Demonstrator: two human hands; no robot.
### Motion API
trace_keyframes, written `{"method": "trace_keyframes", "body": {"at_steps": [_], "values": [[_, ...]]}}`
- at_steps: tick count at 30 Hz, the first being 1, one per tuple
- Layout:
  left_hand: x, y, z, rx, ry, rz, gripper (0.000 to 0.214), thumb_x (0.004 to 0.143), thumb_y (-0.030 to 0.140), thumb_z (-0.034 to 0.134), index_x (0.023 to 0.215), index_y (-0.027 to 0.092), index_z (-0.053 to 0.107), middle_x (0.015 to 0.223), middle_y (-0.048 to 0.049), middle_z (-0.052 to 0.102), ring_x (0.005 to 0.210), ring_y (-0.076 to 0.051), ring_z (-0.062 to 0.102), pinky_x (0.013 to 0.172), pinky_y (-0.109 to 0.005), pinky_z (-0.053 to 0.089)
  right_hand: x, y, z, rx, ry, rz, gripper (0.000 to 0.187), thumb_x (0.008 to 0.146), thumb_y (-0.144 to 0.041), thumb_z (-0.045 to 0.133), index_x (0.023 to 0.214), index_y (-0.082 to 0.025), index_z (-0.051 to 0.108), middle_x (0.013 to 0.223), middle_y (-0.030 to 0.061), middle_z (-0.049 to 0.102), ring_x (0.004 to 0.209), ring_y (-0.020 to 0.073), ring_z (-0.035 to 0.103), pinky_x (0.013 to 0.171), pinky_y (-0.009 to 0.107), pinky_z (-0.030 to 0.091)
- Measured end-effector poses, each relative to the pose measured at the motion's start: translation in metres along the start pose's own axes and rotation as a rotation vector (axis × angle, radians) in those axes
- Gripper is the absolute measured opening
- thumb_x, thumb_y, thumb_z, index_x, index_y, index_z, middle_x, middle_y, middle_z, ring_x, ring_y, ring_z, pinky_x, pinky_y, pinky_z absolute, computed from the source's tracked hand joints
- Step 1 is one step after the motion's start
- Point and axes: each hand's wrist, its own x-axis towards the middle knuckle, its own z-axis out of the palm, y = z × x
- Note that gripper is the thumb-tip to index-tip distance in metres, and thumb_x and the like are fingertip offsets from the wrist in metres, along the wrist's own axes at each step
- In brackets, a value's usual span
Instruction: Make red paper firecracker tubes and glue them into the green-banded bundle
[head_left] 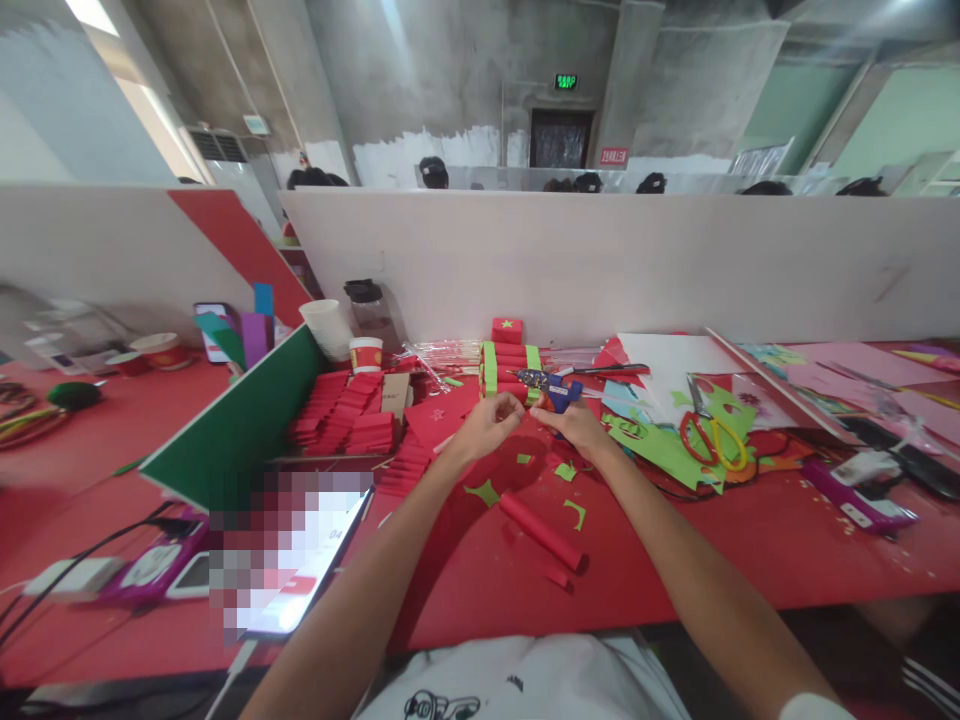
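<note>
My right hand [576, 422] is wrapped round a blue hot glue gun [564, 391], its nozzle pointing left. Close beside it, the fingers of my left hand [491, 422] are pinched together; whatever they may hold is too small to make out. Just beyond both hands is a bundle of red paper rolls [512, 352] with bright green bands. Behind that stands a small red box [507, 329] with a yellow-green star. Nearer to me, a loose red paper tube [541, 530] lies on the red table [480, 600] among green paper scraps [484, 492].
Red-and-yellow scissors [712, 440] rest on cut green paper [660, 450] at right. Stacked red paper pieces [349, 410], a paper cup [366, 354] and a bottle [369, 310] stand left. A lit tablet [307, 560] lies near my left forearm. A green board [240, 420] and white partition [600, 260] border the space.
</note>
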Motion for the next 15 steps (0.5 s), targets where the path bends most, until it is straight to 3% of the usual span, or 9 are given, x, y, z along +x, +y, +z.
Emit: {"method": "trace_keyframes", "body": {"at_steps": [15], "values": [[-0.0012,0.0033,-0.0006,0.02,-0.007,-0.01,0.014,0.081,0.026,0.051,0.083,0.015,0.06,0.076,-0.0015,0.061,0.067,-0.013,0.056,0.063,-0.024,0.044,-0.0006,-0.0021,0.0005,-0.007,-0.011,0.021,0.028,0.07,-0.046,0.07,0.078,-0.021,0.061,0.066,-0.0029,0.056,0.058,0.0135,0.046,0.06,0.028,0.039]]}}
